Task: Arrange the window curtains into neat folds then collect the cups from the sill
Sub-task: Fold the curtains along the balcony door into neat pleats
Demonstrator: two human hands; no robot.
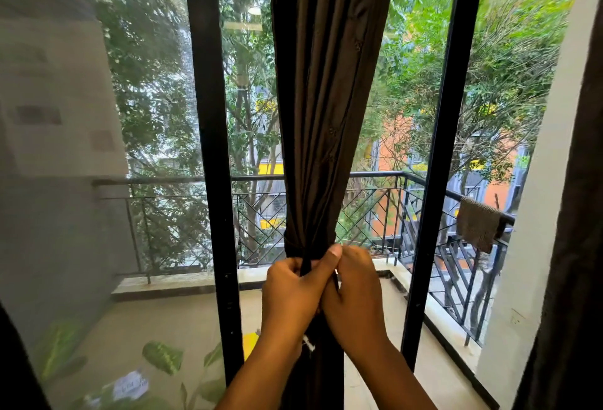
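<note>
A dark brown curtain (326, 99) hangs in front of the window, gathered into narrow folds. A dark tie band (295, 243) circles the bundle at waist height. My left hand (290, 295) grips a strand of the tie just below the band. My right hand (354, 292) presses against the left one, fingers curled round the tie and the bundle's front. No cups and no sill are in view.
Black window frames (212, 148) stand on either side of the curtain. Beyond the glass lie a balcony floor (163, 321), a metal railing (375, 200) and a cloth (478, 223) hung on it. A second dark curtain (574, 246) hangs at the right edge.
</note>
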